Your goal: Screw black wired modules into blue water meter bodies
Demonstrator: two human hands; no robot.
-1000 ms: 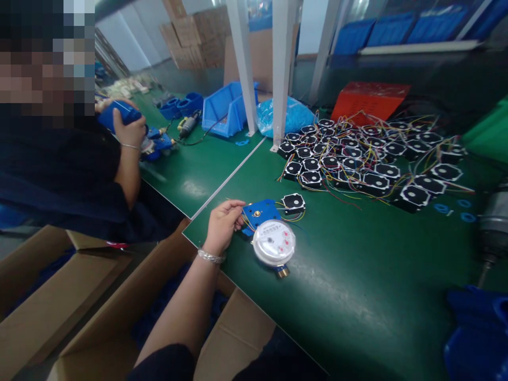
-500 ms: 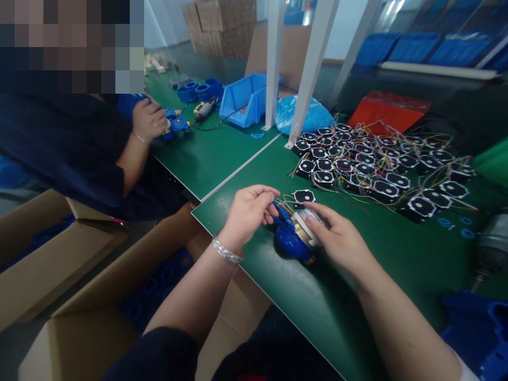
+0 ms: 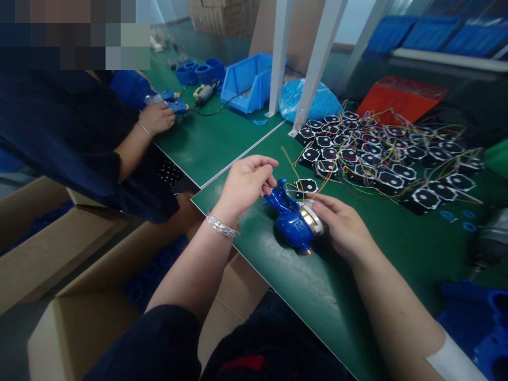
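A blue water meter body (image 3: 293,228) with a brass ring and a pale cap lies tilted on the green table. My right hand (image 3: 337,219) grips it by the pale cap, fingers wrapped over the far side. Thin yellow wires (image 3: 294,168) rise in loose loops beside the cap. Up at the meter's blue pipe end (image 3: 278,198), my left hand (image 3: 252,182) is closed in a pinch; a fine wire seems to be between its fingertips, mostly hidden. Just behind the meter sits a single black module with a white edge (image 3: 306,187).
Many black wired modules (image 3: 371,157) cover the back right. A blue bin (image 3: 252,87) and white posts (image 3: 313,69) stand behind. At left a co-worker's hand (image 3: 156,117) handles another blue part. Cardboard boxes (image 3: 99,312) stand below the table edge; a power driver (image 3: 490,246) is at far right.
My left hand has moved slightly up and away from the meter. Yellow wires now stand loose above the meter. The co-worker's hand has shifted on its blue part. The view has tipped down a little.
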